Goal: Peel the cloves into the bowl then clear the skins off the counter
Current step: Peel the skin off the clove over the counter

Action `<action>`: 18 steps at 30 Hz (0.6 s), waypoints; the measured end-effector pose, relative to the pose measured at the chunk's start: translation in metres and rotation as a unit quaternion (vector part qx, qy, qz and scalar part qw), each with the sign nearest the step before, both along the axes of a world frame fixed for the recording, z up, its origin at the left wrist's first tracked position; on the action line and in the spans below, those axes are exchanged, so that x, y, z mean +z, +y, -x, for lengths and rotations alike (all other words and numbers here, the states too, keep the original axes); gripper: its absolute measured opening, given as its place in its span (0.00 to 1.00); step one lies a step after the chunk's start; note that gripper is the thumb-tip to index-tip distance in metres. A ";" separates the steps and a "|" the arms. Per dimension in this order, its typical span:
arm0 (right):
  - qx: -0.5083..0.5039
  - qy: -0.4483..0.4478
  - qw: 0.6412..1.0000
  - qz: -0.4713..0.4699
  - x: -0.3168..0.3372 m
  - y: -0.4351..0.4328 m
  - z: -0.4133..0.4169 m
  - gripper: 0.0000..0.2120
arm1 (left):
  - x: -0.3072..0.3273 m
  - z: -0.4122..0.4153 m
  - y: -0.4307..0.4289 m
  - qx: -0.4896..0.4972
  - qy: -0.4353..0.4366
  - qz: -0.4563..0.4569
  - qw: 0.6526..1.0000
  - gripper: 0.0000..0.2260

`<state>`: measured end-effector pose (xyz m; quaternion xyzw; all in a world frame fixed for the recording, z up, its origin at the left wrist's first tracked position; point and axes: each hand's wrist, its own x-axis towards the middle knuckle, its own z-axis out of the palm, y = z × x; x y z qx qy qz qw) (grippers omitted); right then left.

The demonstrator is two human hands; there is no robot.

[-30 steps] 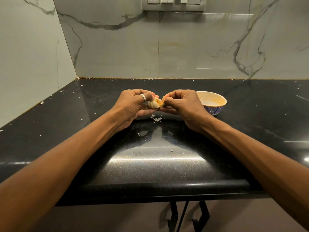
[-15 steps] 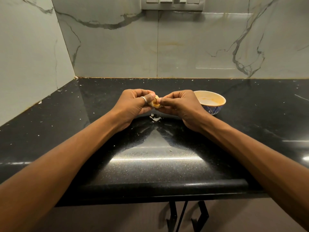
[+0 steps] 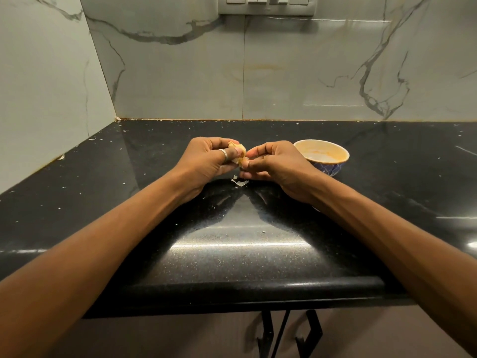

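A pale garlic clove [image 3: 238, 152] with loose papery skin is held above the black counter [image 3: 232, 254]. My left hand [image 3: 206, 161], wearing a ring, grips it from the left. My right hand [image 3: 273, 164] pinches its right side with thumb and fingertips. Small white skin scraps [image 3: 238, 182] lie on the counter right below the hands. A small bowl [image 3: 333, 165], cream inside and blue patterned outside, stands just right of my right hand; I see no cloves in it.
Tiny skin flecks are scattered over the counter, mostly toward the back and left wall. Marble walls close off the back and left. A switch plate [image 3: 265, 5] sits high on the back wall. Black cabinet handles [image 3: 309, 332] hang below the counter's front edge.
Both hands have turned the clove between them and stayed in the same place. The clove now shows more loose skin at its top.
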<state>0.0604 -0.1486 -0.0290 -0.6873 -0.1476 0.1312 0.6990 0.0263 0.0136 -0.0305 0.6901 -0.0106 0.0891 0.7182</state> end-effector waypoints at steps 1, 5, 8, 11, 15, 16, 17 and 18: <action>-0.004 -0.007 1.000 -0.001 -0.001 0.000 0.000 0.09 | 0.000 -0.001 0.000 0.004 0.006 0.000 1.000 0.05; -0.015 -0.033 0.999 0.011 -0.004 0.001 -0.003 0.10 | 0.001 -0.002 0.002 0.009 0.017 0.004 1.000 0.05; -0.024 -0.052 0.998 0.024 -0.004 0.001 -0.001 0.11 | 0.001 -0.003 0.002 0.011 0.020 0.006 1.000 0.05; -0.028 -0.069 0.997 0.012 -0.004 0.001 0.001 0.14 | 0.000 -0.005 0.003 0.026 0.025 0.027 0.999 0.05; -0.033 -0.090 0.995 0.032 -0.005 0.000 0.000 0.16 | 0.000 -0.007 0.005 0.041 0.025 0.035 0.998 0.05; -0.033 -0.095 0.994 0.047 -0.005 0.000 0.000 0.15 | 0.000 -0.007 0.004 0.041 0.024 0.028 0.998 0.04; -0.036 -0.097 0.993 0.058 -0.006 0.001 0.000 0.15 | 0.000 -0.007 0.003 0.043 0.023 0.024 0.999 0.04; -0.039 -0.098 0.992 0.063 -0.006 0.001 0.000 0.15 | 0.000 -0.007 0.003 0.043 0.022 0.022 0.999 0.04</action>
